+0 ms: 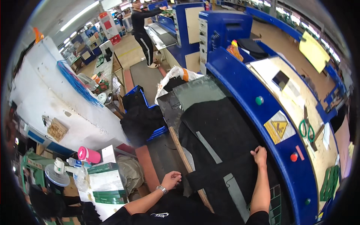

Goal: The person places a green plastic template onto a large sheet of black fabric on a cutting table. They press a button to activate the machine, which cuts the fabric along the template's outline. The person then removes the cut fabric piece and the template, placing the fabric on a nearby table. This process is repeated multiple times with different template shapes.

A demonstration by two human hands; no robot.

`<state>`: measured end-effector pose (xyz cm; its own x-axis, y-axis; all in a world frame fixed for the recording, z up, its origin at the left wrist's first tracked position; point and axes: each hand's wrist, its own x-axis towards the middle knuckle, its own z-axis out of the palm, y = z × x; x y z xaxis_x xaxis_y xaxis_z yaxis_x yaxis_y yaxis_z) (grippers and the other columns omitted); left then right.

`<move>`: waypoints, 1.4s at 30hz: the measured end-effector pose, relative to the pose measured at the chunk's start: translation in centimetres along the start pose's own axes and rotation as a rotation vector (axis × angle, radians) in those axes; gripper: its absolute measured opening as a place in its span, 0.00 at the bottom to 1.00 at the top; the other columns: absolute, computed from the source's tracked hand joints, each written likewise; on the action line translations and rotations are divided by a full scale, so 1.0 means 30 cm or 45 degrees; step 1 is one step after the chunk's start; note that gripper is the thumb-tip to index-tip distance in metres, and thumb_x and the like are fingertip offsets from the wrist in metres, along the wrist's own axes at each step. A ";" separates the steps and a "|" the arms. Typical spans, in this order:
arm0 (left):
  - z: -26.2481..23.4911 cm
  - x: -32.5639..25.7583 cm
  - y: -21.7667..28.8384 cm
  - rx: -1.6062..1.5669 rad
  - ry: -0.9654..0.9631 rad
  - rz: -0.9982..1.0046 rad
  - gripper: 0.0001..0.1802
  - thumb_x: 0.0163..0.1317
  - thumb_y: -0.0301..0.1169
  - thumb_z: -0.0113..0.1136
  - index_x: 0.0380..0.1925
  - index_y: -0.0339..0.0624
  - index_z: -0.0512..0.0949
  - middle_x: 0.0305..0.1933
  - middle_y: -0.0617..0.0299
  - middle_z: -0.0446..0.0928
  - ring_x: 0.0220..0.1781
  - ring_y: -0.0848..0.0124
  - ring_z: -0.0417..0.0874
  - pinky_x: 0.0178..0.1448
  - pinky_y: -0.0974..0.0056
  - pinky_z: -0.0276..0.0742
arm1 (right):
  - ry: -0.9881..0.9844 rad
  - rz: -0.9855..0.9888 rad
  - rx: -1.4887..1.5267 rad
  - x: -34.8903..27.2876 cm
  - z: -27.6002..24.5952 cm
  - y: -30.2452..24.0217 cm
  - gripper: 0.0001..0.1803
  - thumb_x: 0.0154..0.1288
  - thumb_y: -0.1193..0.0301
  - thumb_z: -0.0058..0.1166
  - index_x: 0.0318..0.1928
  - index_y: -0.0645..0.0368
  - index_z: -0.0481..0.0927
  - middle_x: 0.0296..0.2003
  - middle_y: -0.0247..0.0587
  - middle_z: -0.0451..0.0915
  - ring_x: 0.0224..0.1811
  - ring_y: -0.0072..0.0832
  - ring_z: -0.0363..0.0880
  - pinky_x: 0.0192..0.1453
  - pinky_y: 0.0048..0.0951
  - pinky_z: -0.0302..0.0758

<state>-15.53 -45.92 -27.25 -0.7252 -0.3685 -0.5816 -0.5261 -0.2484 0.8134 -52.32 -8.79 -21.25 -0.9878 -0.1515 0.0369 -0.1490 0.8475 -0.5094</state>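
Black cloth (225, 122) lies flat on the bench between and ahead of my two hands, and continues back toward me below them. My right hand (259, 155) rests at the cloth's right side, fingers curled in; from my remote post I cannot tell whether they grip the fabric. My left hand (172, 181), a watch (162, 189) on its wrist, is released, loosely bent just left of the cloth and near the wood edge (180, 148). One grey strip (209, 147) lies on the cloth ahead of and between the hands; a second strip (237, 197) lies nearer me, left of my right forearm. A blue machine (245, 92) curves along my right hand's outer side, with a green button (259, 100) ahead of that hand and a red button (294, 157) to its right. Scissors (306, 131) lie farther right. Ahead of my left hand, a blue crate (156, 132) holds dark fabric; a pink jug (89, 154) stands well left. Far ahead of both hands, a co-worker (141, 30) reaches toward another machine.
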 end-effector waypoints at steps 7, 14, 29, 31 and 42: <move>0.174 0.099 0.168 0.266 -0.165 0.547 0.15 0.71 0.31 0.65 0.55 0.39 0.81 0.40 0.62 0.87 0.39 0.73 0.88 0.48 0.66 0.85 | 0.088 -0.005 0.199 -0.005 -0.036 -0.001 0.12 0.56 0.78 0.74 0.34 0.66 0.80 0.25 0.48 0.81 0.28 0.33 0.81 0.38 0.36 0.77; 0.368 0.153 0.502 0.552 -0.609 0.814 0.34 0.66 0.44 0.71 0.70 0.48 0.72 0.67 0.55 0.77 0.70 0.66 0.77 0.63 0.56 0.81 | -0.102 -0.419 0.222 -0.148 -0.434 -0.411 0.07 0.58 0.81 0.68 0.35 0.67 0.81 0.33 0.53 0.82 0.37 0.46 0.83 0.44 0.38 0.77; 0.468 0.041 0.807 0.768 -1.265 0.873 0.27 0.64 0.49 0.74 0.49 0.34 0.85 0.33 0.64 0.86 0.36 0.79 0.81 0.41 0.66 0.77 | -0.329 -1.210 0.077 -0.409 -0.829 -0.918 0.06 0.64 0.75 0.67 0.40 0.57 0.83 0.27 0.44 0.84 0.29 0.43 0.86 0.33 0.36 0.79; 0.463 0.037 0.772 0.767 -1.221 0.935 0.24 0.66 0.47 0.72 0.45 0.34 0.86 0.27 0.67 0.83 0.31 0.80 0.77 0.38 0.66 0.76 | -0.374 -1.334 0.096 -0.405 -0.847 -0.935 0.07 0.64 0.75 0.68 0.41 0.57 0.83 0.26 0.44 0.84 0.28 0.43 0.85 0.32 0.36 0.79; 0.377 -0.114 0.536 0.621 -0.848 0.824 0.30 0.71 0.52 0.65 0.43 0.29 0.84 0.38 0.50 0.88 0.39 0.67 0.85 0.50 0.59 0.79 | -0.347 -1.726 0.313 -0.337 -0.855 -0.988 0.08 0.58 0.76 0.70 0.38 0.59 0.84 0.29 0.43 0.85 0.29 0.41 0.86 0.32 0.36 0.79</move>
<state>-26.53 -38.51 -12.35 -0.9520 0.3022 -0.0477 0.0352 0.2630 0.9642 -39.10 -19.33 15.53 -0.0402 -0.8853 0.4634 -0.9266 -0.1405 -0.3489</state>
